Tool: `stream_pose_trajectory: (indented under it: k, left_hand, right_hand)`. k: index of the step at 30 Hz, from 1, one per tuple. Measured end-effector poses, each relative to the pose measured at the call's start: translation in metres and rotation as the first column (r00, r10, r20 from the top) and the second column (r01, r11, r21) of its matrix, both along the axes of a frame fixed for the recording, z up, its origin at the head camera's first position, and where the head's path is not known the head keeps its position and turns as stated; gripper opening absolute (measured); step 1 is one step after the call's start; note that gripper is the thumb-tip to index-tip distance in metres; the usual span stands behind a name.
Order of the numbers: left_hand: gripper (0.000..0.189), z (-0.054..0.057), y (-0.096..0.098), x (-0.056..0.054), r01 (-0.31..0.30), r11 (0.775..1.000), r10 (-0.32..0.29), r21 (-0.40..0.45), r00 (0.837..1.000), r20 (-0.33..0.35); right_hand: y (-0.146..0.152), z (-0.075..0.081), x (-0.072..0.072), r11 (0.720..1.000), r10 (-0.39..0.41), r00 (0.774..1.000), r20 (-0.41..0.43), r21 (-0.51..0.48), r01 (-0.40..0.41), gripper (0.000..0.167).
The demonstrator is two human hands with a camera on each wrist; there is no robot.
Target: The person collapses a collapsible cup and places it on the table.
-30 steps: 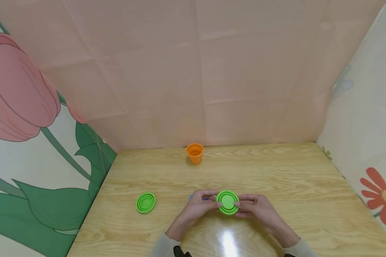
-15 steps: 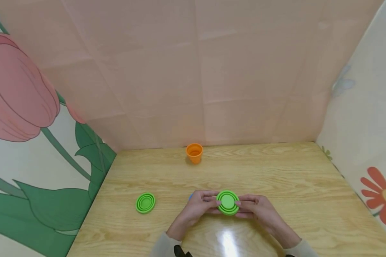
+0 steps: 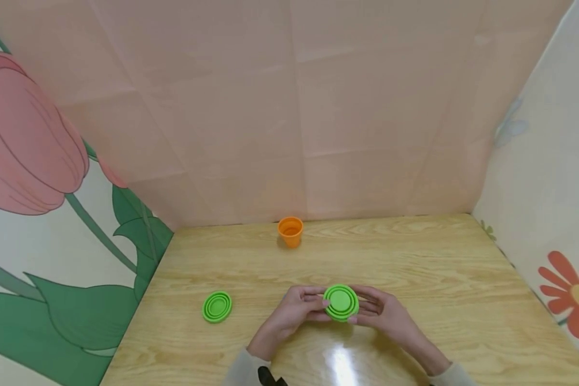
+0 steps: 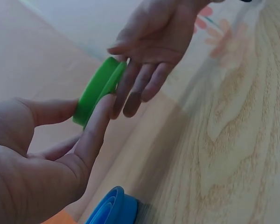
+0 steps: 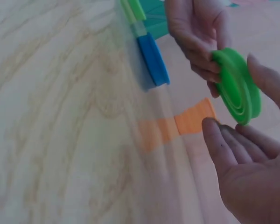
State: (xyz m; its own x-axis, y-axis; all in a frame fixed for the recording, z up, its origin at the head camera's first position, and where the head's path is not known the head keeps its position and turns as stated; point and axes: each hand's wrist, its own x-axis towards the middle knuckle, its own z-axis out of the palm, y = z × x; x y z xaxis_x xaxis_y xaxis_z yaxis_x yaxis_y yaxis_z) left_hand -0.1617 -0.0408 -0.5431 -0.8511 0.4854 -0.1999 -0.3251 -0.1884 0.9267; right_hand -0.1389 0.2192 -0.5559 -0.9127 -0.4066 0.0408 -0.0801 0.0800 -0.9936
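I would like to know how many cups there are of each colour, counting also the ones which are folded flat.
Green: 2 (the held green cup, pinched by the left hand, and the other green cup, on the table)
Blue: 1 (blue cup, seen in the wrist views)
Orange: 1 (orange cup)
Total: 4
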Motion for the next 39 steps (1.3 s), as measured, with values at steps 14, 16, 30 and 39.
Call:
stream_pose_trajectory:
  k: [14, 16, 30, 39]
  left_hand:
    - [0.038, 0.004, -0.002, 0.003, 0.020, 0.999, -0.021, -0.037, 1.000, -0.022]
    - [0.040, 0.004, -0.004, 0.002, 0.037, 0.996, -0.042, -0.084, 0.997, -0.062]
    - [0.056, 0.010, -0.005, 0.007, -0.027, 0.966, -0.072, -0.256, 0.926, -0.372]
    - [0.041, 0.007, -0.003, 0.006, -0.078, 0.956, -0.063, -0.284, 0.888, -0.455]
  right_hand:
    - [-0.007, -0.004, 0.000, 0.999, -0.047, 0.997, -0.065, -0.015, 0.046, 0.074]
    - [-0.006, -0.003, 0.000, 0.996, -0.083, 0.997, -0.005, -0.018, 0.083, 0.072]
    - [0.005, 0.005, 0.000, 0.999, -0.027, 0.959, 0.282, -0.028, 0.036, 0.063]
    - [0.009, 0.004, 0.000, 0.987, 0.089, 0.952, 0.291, -0.155, -0.045, 0.058]
